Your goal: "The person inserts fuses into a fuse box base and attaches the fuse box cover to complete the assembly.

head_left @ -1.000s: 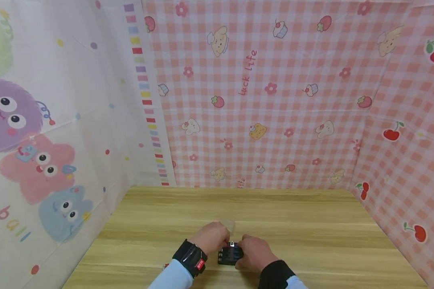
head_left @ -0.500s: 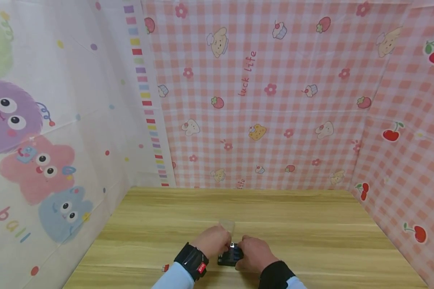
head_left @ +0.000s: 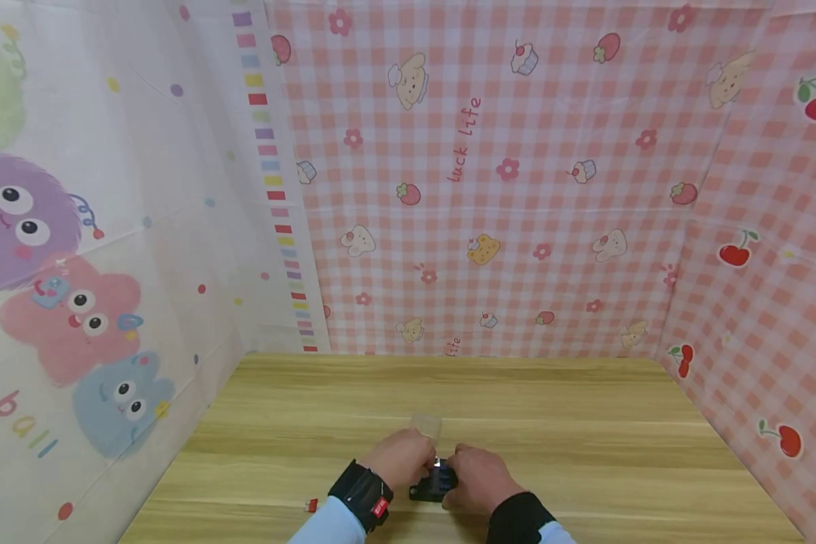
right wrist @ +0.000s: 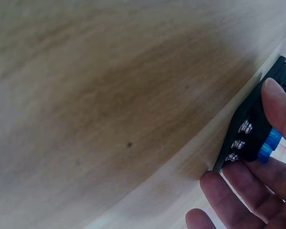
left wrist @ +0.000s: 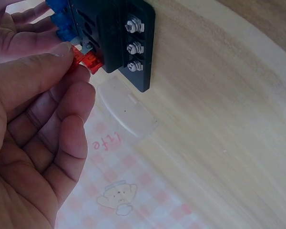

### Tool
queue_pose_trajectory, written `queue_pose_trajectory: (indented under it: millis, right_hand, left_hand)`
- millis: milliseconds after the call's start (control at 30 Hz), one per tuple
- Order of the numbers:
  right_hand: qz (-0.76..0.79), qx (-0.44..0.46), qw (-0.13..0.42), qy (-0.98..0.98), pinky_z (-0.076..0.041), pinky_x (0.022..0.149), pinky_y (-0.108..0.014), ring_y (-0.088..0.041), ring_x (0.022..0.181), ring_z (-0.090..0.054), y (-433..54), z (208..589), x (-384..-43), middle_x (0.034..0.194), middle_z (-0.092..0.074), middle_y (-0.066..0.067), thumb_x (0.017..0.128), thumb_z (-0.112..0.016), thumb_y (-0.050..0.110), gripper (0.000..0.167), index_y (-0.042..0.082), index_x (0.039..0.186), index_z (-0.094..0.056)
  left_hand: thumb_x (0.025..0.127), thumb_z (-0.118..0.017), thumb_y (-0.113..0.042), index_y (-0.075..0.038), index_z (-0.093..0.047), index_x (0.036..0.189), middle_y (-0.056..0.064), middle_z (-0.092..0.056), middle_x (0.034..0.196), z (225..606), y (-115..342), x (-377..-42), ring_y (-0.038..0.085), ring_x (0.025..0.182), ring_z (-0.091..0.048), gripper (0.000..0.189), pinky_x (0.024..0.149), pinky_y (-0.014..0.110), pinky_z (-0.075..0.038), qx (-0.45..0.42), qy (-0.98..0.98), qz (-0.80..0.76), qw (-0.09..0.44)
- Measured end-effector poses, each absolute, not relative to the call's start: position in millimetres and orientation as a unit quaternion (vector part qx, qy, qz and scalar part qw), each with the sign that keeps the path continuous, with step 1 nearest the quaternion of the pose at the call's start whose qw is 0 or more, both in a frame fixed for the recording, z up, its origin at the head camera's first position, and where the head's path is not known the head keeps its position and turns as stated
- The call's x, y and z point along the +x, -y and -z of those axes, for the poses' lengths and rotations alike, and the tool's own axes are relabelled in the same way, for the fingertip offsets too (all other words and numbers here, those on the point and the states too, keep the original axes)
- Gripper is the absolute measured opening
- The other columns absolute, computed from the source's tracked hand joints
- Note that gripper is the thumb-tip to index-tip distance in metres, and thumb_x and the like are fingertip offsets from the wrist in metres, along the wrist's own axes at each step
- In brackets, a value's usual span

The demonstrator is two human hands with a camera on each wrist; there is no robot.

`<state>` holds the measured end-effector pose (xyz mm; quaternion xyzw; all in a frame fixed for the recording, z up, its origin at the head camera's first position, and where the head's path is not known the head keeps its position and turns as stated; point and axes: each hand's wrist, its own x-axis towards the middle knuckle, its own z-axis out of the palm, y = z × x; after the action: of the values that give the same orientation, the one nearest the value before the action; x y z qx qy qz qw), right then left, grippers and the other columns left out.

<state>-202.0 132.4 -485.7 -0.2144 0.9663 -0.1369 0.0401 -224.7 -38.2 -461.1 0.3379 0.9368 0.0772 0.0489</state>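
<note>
A black fuse block (head_left: 427, 493) with screw terminals along its side lies on the table between both hands. My left hand (head_left: 400, 459) pinches a red blade fuse (left wrist: 77, 56) between thumb and forefinger at the block. More red plastic (left wrist: 92, 62) shows against the block; whether it is a second fuse I cannot tell. Blue blade fuses (left wrist: 62, 21) sit in the row on the block's other part. My right hand (head_left: 479, 476) grips the block by its ends, its thumb on one end and fingers at the other in the right wrist view.
A clear plastic cover (head_left: 426, 425) lies on the wooden table (head_left: 551, 423) just beyond the block. Small red pieces (head_left: 311, 505) lie left of my left forearm. Patterned cloth walls (head_left: 489, 189) stand at the back and both sides.
My left hand has shifted slightly right and nearer me over the block, exposing more of the clear cover and of the small red pieces. The right hand stays in place.
</note>
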Motion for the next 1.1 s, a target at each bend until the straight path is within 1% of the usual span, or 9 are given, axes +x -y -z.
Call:
queue_pose_trajectory:
  millis: [133, 367, 700, 867, 1100]
  right_hand:
    - [0.138, -0.214, 0.043, -0.966, -0.04, 0.064, -0.029, -0.012, 0.066, -0.046, -132.3, 485.7, -201.9, 0.078, -0.048, 0.005, 0.07, -0.089, 0.031, 0.034, 0.008, 0.09, -0.072]
    - [0.136, -0.215, 0.042, -0.966, -0.041, 0.065, -0.029, -0.012, 0.066, -0.046, -132.9, 485.6, -202.3, 0.078, -0.048, 0.005, 0.071, -0.089, 0.031, 0.035, 0.008, 0.091, -0.072]
    - [0.135, -0.224, 0.038, -0.964, -0.041, 0.064, -0.029, -0.012, 0.065, -0.046, -134.0, 485.7, -202.1, 0.077, -0.048, 0.006, 0.07, -0.088, 0.032, 0.035, 0.009, 0.091, -0.072]
    - [0.133, -0.225, 0.035, -0.964, -0.042, 0.063, -0.029, -0.011, 0.064, -0.046, -134.5, 486.9, -202.4, 0.077, -0.048, 0.006, 0.07, -0.088, 0.032, 0.035, 0.009, 0.09, -0.072]
    - [0.138, -0.227, 0.034, -0.964, -0.041, 0.063, -0.029, -0.011, 0.065, -0.046, -134.5, 486.4, -202.3, 0.077, -0.048, 0.005, 0.07, -0.088, 0.031, 0.034, 0.009, 0.089, -0.072]
  left_hand:
    - [0.083, -0.079, -0.009, -0.015, -0.078, 0.084, -0.012, -0.064, 0.071, 461.4, 37.4, -223.5, 0.001, 0.062, -0.052, 0.006, 0.065, 0.021, -0.047, 0.339, -0.937, -0.074, 0.049]
    - [0.083, -0.079, -0.008, -0.015, -0.078, 0.082, -0.011, -0.061, 0.069, 462.4, 35.8, -222.8, 0.003, 0.062, -0.05, 0.007, 0.065, 0.021, -0.046, 0.336, -0.938, -0.068, 0.044]
    - [0.082, -0.079, -0.008, -0.015, -0.077, 0.083, -0.011, -0.064, 0.073, 464.1, 34.0, -223.8, 0.002, 0.065, -0.052, 0.007, 0.068, 0.021, -0.047, 0.34, -0.937, -0.062, 0.044]
    - [0.082, -0.079, -0.007, -0.015, -0.077, 0.081, -0.011, -0.064, 0.073, 465.1, 33.5, -223.8, 0.002, 0.064, -0.052, 0.008, 0.068, 0.021, -0.048, 0.34, -0.938, -0.059, 0.035]
    - [0.08, -0.081, -0.009, -0.016, -0.075, 0.078, -0.012, -0.059, 0.069, 468.1, 33.3, -223.1, 0.003, 0.062, -0.05, 0.01, 0.065, 0.021, -0.046, 0.348, -0.936, -0.046, 0.015]
